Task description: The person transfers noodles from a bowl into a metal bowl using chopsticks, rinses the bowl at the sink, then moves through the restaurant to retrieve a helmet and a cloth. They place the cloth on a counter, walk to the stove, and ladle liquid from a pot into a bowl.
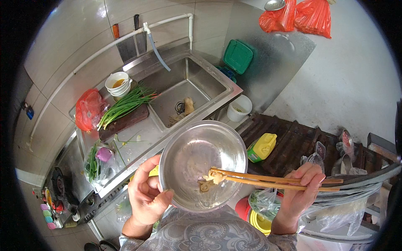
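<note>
My left hand (149, 191) grips the rim of a round stainless steel bowl (194, 150), thumb on the near edge and fingers around its side. The bowl is tilted so that I look into it. At its lower middle lies a small lump of pale, moist food (207, 183), perhaps sliced meat. A pair of wooden chopsticks (267, 181) is held in my right hand (301, 188). Their tips meet the food inside the bowl. Some cloudy residue coats the bowl's inner wall.
Ahead is a steel sink (201, 81) with a root-like piece (188, 106) near its drain. Green onions (125, 105) lie on a cutting board (125, 124) beside stacked white bowls (118, 84). A yellow jug (263, 147) rests on dark slats at right. Knives (128, 47) hang behind a pipe.
</note>
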{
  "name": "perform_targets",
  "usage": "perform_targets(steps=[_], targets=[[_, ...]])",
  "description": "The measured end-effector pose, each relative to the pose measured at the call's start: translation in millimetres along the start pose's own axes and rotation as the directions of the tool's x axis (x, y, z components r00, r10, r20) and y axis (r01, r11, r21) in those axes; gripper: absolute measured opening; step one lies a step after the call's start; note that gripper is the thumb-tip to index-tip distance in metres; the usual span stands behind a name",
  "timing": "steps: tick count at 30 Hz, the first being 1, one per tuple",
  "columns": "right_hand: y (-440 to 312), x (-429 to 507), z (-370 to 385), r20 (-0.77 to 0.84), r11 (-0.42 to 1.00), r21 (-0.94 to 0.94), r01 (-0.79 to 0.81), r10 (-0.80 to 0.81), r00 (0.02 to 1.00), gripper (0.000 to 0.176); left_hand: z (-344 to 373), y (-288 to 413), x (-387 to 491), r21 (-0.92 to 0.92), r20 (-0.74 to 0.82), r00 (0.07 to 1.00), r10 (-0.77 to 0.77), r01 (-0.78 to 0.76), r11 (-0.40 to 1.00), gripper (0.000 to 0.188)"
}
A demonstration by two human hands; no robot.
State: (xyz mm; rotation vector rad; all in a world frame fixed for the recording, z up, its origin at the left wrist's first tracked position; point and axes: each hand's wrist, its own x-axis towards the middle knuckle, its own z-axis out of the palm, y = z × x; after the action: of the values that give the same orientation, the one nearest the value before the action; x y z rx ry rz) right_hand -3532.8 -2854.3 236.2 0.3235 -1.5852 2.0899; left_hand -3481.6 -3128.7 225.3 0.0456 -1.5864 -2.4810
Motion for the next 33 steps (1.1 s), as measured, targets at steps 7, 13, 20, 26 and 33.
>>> perform_targets(steps=[7,13,20,26,33], targets=[[10,-10,-11,0.217,0.977,-0.124,-0.172,0.195,0.956,0.035,-4,-4,0,0.002,0.009,0.999,0.035,-0.035,0.999,0.064],[29,-19,-18,0.103,0.977,-0.065,-0.202,0.208,0.973,0.031,0,-5,-3,0.036,-0.035,0.999,-0.01,0.012,0.999,0.068],[63,-34,-29,-0.052,0.962,0.065,-0.267,0.27,0.961,0.035,2,-7,-2,0.055,0.046,0.998,0.032,-0.034,0.998,0.065],[48,-20,-22,-0.013,0.779,0.406,-0.478,0.528,0.849,0.034,9,-5,-2,-0.045,0.045,0.998,-0.05,0.052,0.998,0.066],[8,3,-7,-0.044,0.734,0.55,-0.398,0.501,0.864,0.037,6,6,-7,-0.13,-0.036,0.991,-0.127,0.121,0.984,0.071]])
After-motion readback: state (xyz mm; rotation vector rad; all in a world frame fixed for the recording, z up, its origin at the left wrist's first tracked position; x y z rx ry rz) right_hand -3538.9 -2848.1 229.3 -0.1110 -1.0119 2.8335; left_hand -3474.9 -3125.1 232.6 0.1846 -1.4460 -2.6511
